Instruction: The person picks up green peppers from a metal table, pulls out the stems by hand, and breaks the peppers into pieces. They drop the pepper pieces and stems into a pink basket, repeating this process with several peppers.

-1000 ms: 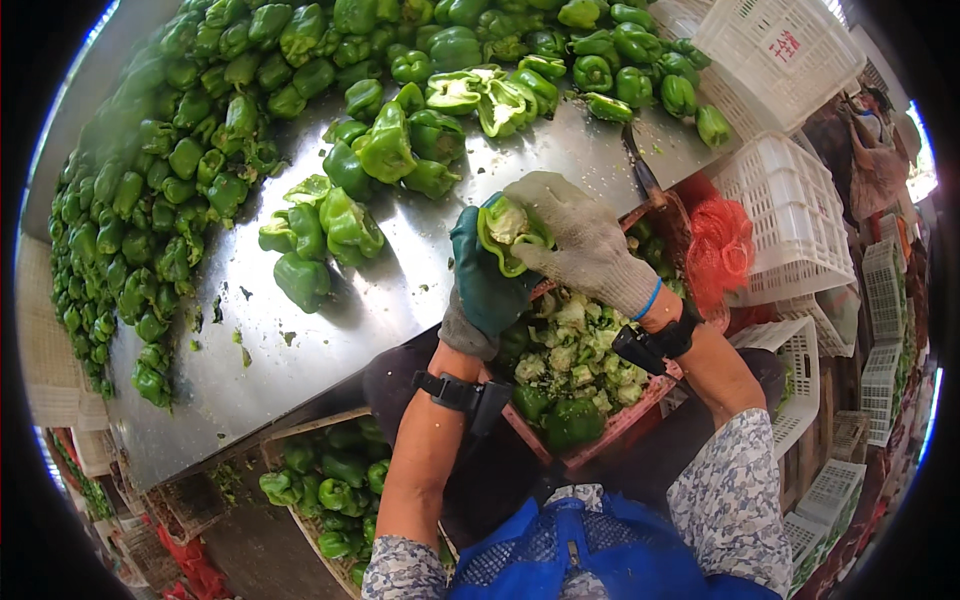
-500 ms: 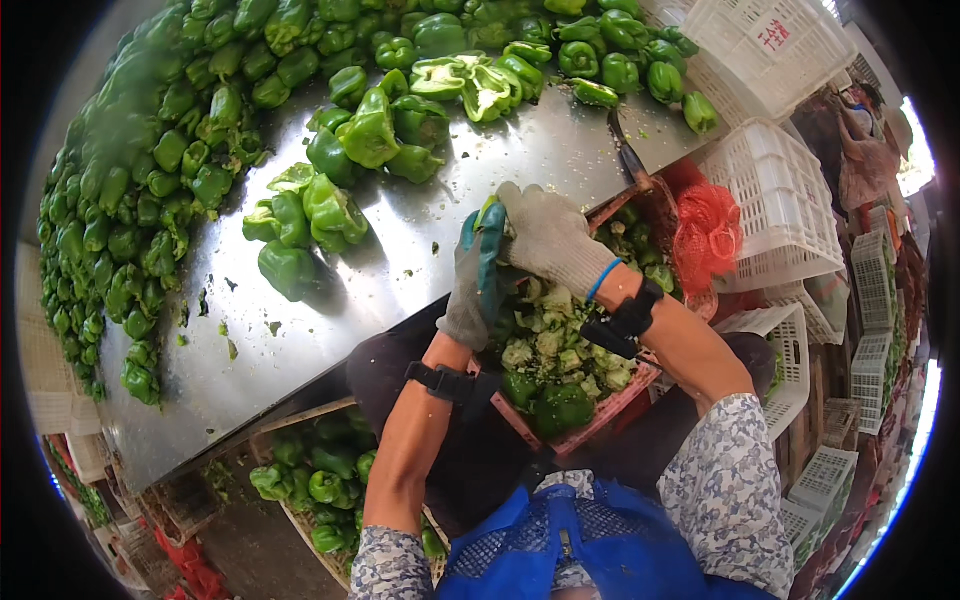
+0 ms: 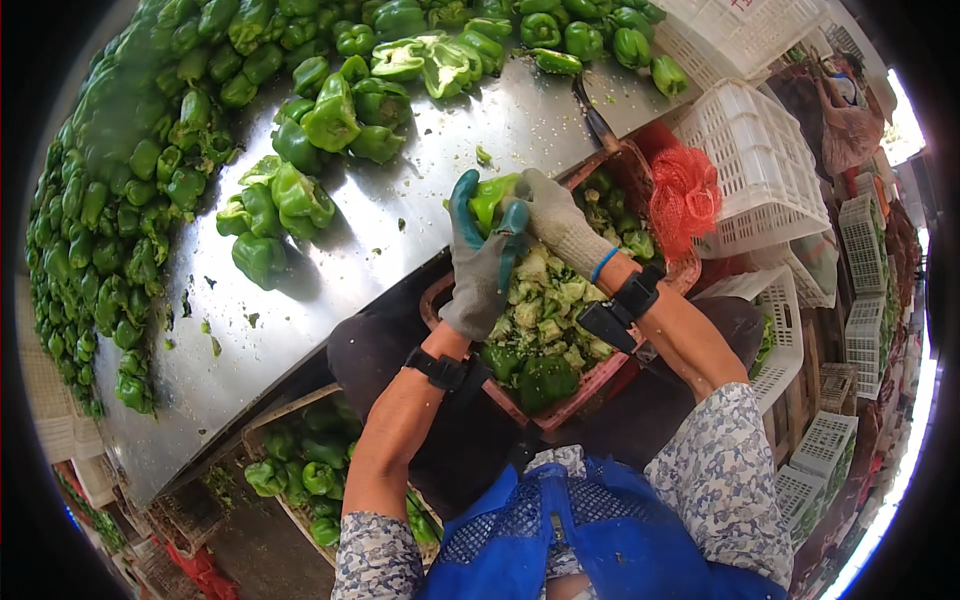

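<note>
My left hand [image 3: 482, 250], in a grey glove with teal-coated fingers, is closed around a green bell pepper [image 3: 492, 200]. My right hand [image 3: 562, 218], in a pale knit glove, presses against the pepper's right side, its fingertips partly hidden. Both hands are above a pink crate [image 3: 562, 430] with pale pepper cores [image 3: 545, 300] and whole green peppers [image 3: 548, 382] in it. On the metal table [image 3: 345, 290] to the left sits a small group of peppers [image 3: 270, 215], some of them cut open. Farther back lie pepper halves [image 3: 440, 65] with their pale insides facing up.
A large heap of green peppers [image 3: 110, 200] covers the table's far left. A dark-handled knife [image 3: 595, 120] lies near its right edge. Red netting [image 3: 685, 200] and white plastic crates [image 3: 755, 165] stand on the right. Below the table, another crate holds peppers [image 3: 305, 475].
The pepper now shows more fully between my hands, which have spread slightly apart. My left fingers have opened wider around it. The whole view has shifted a little.
</note>
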{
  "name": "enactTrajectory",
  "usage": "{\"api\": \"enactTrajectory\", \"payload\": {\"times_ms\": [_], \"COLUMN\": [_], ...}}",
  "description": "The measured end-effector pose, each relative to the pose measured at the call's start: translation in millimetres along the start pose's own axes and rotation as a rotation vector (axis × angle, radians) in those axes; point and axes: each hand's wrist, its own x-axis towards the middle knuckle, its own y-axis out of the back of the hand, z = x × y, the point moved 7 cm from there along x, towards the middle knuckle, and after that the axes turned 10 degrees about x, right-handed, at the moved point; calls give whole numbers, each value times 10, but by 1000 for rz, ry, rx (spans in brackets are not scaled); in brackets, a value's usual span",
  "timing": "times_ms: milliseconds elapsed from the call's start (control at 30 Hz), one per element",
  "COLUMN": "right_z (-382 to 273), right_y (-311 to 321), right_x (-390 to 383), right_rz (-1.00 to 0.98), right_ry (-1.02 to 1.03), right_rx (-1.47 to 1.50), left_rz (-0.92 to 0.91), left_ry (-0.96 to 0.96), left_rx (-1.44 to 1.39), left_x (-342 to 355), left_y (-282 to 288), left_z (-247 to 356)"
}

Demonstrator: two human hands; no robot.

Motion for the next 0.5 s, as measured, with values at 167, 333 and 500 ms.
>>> {"api": "enactTrajectory", "payload": {"times_ms": [167,333,500], "right_z": [326,572,827], "right_y": [-114,-201,-401], "right_x": [-189,-618,-979], "right_rz": [-229,-253,-191], "right_ry": [-135,-428,-571], "right_rx": [337,863,1373], "left_rz": [-18,-100,-164], "left_ry": [57,-66,-630], "left_rx": [215,788,754], "left_x": [-113,-265,-580], "left_y": [-56,-159,-449], "left_z": [34,73,275]}}
